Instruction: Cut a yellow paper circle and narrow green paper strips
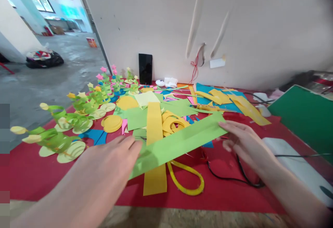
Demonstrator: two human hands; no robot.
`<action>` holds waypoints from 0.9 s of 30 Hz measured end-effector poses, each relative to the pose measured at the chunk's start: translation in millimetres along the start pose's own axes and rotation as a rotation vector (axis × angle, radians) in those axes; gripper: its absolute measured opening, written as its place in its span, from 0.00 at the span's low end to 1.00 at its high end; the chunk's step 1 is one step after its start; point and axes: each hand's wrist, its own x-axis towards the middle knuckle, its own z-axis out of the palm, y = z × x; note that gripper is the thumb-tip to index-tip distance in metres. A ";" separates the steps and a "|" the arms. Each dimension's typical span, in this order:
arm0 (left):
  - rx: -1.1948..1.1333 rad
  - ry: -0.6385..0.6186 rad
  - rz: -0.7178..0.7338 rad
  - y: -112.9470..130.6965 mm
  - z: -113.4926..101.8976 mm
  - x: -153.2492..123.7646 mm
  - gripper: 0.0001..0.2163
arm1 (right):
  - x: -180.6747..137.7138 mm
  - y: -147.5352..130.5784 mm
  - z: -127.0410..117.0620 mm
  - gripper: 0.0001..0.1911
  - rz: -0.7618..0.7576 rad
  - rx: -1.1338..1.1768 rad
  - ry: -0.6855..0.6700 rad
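Note:
A long light-green paper strip (179, 144) stretches slantwise between my two hands, above the table. My left hand (114, 158) is closed on its lower left end, with the fingertips partly hidden behind the hand. At the upper right end, my right hand (238, 136) pinches the strip between thumb and fingers. Beneath the strip lies a yellow paper strip (155, 183), running toward the table's front. Next to that is a yellow loop handle (186, 188), perhaps of scissors mostly covered by the paper. Yellow paper scraps (173, 122) lie just behind the green strip.
Curly green paper flowers (85, 106) line the left of the red tabletop (208, 198). Yellow paper discs (112, 123) sit nearby. A black phone (145, 69) leans on the back panel. A glue gun (208, 107), a white device (296, 162) and a black cable (229, 178) lie rightward.

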 end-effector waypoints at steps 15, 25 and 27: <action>-0.364 0.015 0.264 53.9 41.4 66.8 0.20 | -52.0 6.0 28.9 0.05 0.004 -0.063 -0.204; -0.741 -0.455 0.142 55.0 18.7 69.9 0.16 | -44.9 -11.6 31.6 0.06 -0.637 -0.529 -0.179; -0.808 -0.450 0.118 56.0 16.7 69.3 0.15 | -44.4 -13.8 35.3 0.04 -0.602 -0.518 -0.188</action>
